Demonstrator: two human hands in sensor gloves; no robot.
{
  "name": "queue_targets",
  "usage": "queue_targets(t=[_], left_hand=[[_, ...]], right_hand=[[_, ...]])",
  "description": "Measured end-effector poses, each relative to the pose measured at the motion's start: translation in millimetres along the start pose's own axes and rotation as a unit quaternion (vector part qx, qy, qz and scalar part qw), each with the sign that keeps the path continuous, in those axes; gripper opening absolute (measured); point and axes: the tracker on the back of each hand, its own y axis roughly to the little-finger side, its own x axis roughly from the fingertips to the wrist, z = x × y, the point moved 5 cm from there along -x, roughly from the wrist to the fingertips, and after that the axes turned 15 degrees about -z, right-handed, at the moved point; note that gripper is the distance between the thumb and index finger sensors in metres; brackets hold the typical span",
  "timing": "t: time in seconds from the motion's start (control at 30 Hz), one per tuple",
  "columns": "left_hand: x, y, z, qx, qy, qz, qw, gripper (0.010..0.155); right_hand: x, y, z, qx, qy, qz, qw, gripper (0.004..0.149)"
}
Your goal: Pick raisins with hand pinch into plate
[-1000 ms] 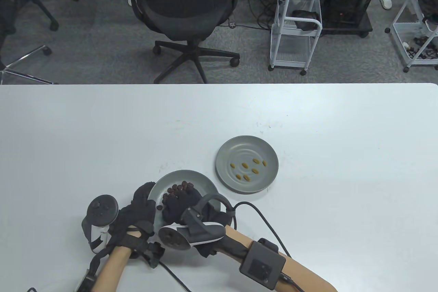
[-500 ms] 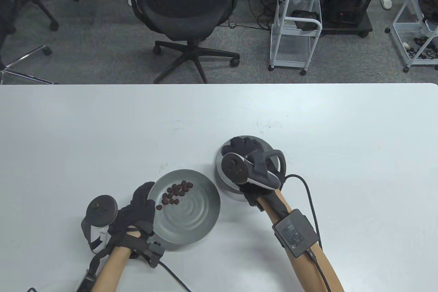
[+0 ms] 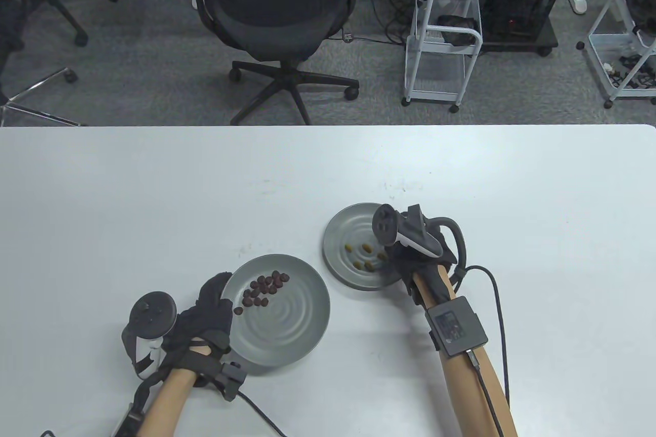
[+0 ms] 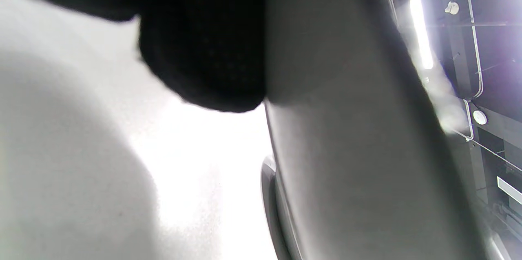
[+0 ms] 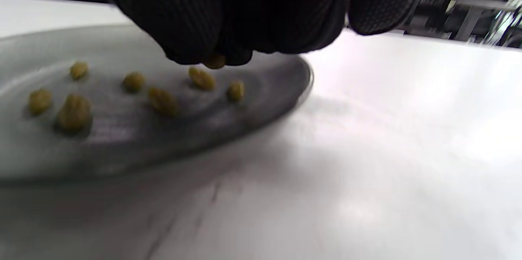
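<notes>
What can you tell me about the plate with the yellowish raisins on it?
The plate with the yellowish raisins is round, grey and shallow, with faint rings in its floor and a slightly raised rim. It lies flat on the white table, just right of the plate of dark raisins, apart from it. Several golden raisins lie loose on it. The right hand hovers over its right side, one raisin at its fingertips.
</notes>
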Motion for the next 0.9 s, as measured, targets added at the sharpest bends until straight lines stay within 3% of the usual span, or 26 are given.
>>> queue_targets(t=[0.1,0.63,0.8,0.9], left_hand=[[0,0,0,0.001,0.0,0.001,1.0,0.061],[1,-1,-1,0.003,-0.003,0.006,1.0,0.061],[2,-2,-5,0.012,-0.007,0.009,1.0,0.061],[3,-1,-7,0.018,-0.009,0.007,1.0,0.061]], right_hand=[[-2,0,-7,0.017,-0.022,0.002,1.0,0.042],[5,5,-4,0.008,-0.017,-0.003,1.0,0.047],[29,14,32,-0.021,0.04,-0.007,0.999,0.054],[58,19,60,-0.053,0.086,0.003,0.995,0.06]])
